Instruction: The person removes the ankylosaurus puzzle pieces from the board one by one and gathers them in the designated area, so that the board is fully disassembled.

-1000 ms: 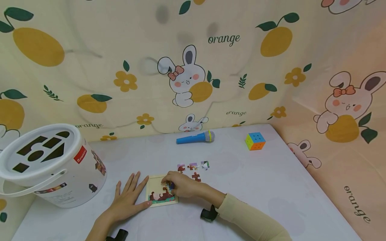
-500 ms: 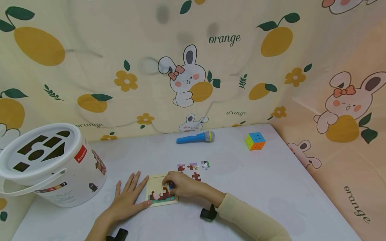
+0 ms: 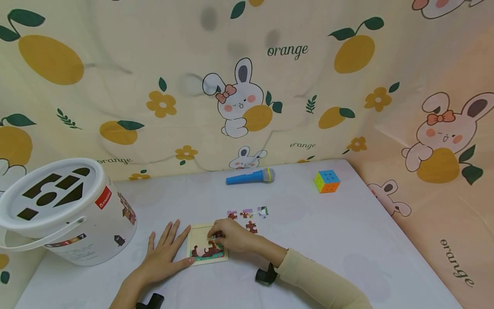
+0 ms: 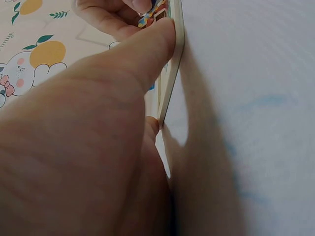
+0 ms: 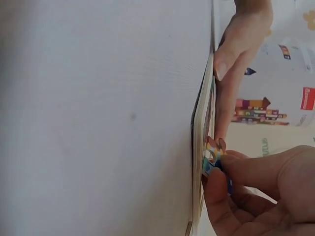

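A small square puzzle board (image 3: 200, 246) lies on the white table, its lower rows filled with brown and green pieces. My left hand (image 3: 164, 253) lies flat beside it, straight fingers touching its left edge (image 4: 170, 73). My right hand (image 3: 229, 236) is over the board's right part and pinches a colourful puzzle piece (image 5: 212, 160) against the board (image 5: 199, 147). Several loose pieces (image 3: 248, 213) lie just beyond the board.
A white shape-sorter bucket (image 3: 61, 210) stands at the left. A blue toy microphone (image 3: 250, 176) and a colour cube (image 3: 326, 180) lie near the back wall. Printed cloth walls close in the back and right side.
My right hand's fingers have shifted slightly over the board with the piece. The left hand has not moved.
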`<state>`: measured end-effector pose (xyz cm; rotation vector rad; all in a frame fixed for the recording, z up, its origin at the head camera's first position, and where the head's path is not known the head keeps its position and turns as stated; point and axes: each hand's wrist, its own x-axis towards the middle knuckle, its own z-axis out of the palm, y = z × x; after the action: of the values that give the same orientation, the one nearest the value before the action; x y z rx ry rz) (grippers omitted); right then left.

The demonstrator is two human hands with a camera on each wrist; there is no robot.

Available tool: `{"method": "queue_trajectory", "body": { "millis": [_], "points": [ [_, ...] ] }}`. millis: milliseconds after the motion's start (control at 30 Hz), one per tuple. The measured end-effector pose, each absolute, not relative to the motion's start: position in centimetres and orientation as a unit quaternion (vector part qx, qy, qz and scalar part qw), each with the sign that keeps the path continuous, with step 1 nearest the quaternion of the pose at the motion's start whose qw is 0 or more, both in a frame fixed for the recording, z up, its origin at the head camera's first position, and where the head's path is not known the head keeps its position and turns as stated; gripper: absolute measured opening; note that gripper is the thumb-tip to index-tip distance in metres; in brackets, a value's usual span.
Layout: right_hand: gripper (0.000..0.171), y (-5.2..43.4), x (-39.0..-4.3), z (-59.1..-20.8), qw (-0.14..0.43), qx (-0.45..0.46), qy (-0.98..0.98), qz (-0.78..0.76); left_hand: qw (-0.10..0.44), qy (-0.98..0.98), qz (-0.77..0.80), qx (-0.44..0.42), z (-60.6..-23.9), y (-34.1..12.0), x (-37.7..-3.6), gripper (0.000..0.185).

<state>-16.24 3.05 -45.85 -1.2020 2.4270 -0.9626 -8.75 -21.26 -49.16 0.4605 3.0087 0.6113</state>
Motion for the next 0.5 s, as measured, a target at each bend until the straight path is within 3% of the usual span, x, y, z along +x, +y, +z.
{"method": "queue_trajectory", "body": {
  "millis": [500],
  "points": [
    [0.018,2.97,-16.15,-45.90,0.128,-0.391,0.842,-0.350,0.016,0.968,0.202,0.148,-48.83,-21.14,-8.58,0.086]
  ]
}}
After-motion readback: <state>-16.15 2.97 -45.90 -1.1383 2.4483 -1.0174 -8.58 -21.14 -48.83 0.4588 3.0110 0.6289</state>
